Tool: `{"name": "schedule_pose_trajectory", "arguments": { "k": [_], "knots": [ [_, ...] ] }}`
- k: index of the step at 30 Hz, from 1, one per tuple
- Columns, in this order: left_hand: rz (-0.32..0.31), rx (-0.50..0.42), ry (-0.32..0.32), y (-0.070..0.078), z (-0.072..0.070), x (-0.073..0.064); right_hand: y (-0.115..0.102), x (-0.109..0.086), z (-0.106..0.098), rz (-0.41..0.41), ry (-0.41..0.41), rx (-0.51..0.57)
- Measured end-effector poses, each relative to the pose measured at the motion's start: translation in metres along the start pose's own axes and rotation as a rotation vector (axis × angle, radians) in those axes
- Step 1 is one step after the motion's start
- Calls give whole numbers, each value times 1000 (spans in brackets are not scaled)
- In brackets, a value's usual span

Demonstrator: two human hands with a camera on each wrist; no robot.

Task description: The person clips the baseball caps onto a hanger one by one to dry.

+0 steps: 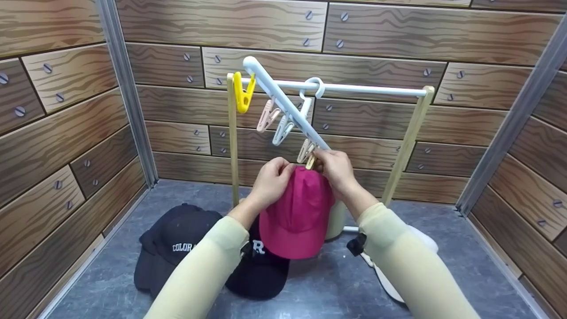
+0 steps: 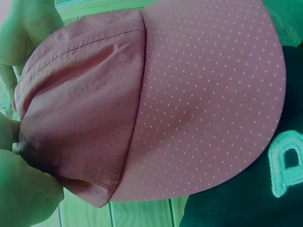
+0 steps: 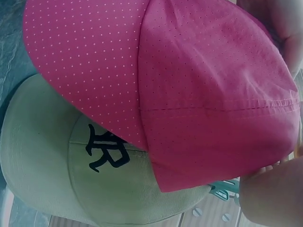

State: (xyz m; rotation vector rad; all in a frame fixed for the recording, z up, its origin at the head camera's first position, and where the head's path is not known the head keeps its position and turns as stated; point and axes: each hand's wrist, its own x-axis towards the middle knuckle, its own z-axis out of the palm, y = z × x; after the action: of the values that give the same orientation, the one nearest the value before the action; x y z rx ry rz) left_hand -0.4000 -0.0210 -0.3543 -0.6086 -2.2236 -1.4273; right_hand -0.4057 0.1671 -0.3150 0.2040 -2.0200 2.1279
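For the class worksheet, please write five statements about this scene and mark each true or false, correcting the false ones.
1. The left hand touches the pink cap. True.
2. The pink cap's brim is plain. False: the brim has pale dots.
3. The hanger is hooked over the crossbar. True.
4. The COLORA cap hangs from the hanger. False: the COLORA cap rests on the gray surface.
5. The beige cap bears dark lettering. True.
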Motion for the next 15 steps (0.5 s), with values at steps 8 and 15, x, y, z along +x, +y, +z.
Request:
{"name": "schedule_pose_trajectory", "arguments": {
  "k": [8, 15],
  "knots": [
    [23, 35, 57, 1, 4, 0, -2, 0, 2, 11, 2, -14],
    [25, 48, 97, 2, 8, -1, -5, 0, 0, 2, 16, -113]
  ]
}}
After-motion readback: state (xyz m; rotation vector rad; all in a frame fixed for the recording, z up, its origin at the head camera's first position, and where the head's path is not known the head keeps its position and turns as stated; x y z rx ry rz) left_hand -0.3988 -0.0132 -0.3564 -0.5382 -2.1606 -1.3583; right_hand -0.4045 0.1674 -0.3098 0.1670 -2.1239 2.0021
